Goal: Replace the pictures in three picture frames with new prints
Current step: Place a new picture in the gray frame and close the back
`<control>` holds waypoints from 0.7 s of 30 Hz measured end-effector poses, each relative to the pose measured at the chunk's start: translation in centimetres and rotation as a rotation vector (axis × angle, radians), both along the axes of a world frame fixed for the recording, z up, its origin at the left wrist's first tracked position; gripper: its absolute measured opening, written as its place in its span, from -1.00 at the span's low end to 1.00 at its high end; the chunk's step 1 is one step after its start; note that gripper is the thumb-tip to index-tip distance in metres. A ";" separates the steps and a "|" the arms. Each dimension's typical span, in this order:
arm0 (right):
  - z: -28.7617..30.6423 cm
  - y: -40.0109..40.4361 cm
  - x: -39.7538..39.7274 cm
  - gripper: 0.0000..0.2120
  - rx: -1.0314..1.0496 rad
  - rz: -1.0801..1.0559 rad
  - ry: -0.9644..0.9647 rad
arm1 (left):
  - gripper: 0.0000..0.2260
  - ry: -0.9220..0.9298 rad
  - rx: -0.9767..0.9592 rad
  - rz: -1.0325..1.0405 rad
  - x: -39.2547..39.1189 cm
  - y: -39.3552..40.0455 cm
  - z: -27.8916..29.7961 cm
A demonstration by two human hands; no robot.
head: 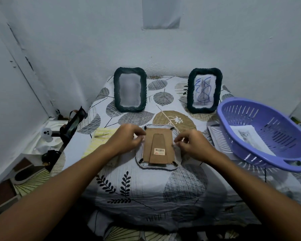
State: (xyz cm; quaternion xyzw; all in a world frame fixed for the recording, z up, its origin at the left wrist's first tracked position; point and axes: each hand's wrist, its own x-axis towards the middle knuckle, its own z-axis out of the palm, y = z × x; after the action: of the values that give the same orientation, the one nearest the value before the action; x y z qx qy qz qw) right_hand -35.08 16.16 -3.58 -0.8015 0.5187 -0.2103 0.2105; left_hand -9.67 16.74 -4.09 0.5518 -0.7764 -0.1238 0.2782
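Observation:
A picture frame (pixel 158 146) lies face down at the table's middle, its brown cardboard back with a barcode sticker facing up. My left hand (pixel 129 138) has curled fingers at the frame's left edge, near a black clip. My right hand (pixel 193 144) pinches at the frame's right edge. Two dark woven frames stand upright at the back: the left frame (pixel 129 89) holds a blurry pale picture, and the right frame (pixel 204 90) holds a picture scribbled over in blue.
A purple plastic basket (pixel 247 145) at the right holds a cat print (pixel 250 138) and sits on sheets of paper (pixel 217 138). The table wears a leaf-patterned cloth (pixel 146 185). A dark bag (pixel 73 124) and clutter lie at the left, beside the wall.

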 end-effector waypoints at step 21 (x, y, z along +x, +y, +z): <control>-1.9 -9.9 1.1 -0.86 0.027 0.002 0.044 | -0.86 -0.121 0.073 -0.189 1.4 -9.4 -1.7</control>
State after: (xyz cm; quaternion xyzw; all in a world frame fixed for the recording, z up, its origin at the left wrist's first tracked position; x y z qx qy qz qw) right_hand -33.98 6.31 -5.46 -0.8034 0.5253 -0.1852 0.2102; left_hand -8.25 7.37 -5.75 0.4923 -0.8354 -0.1440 0.1976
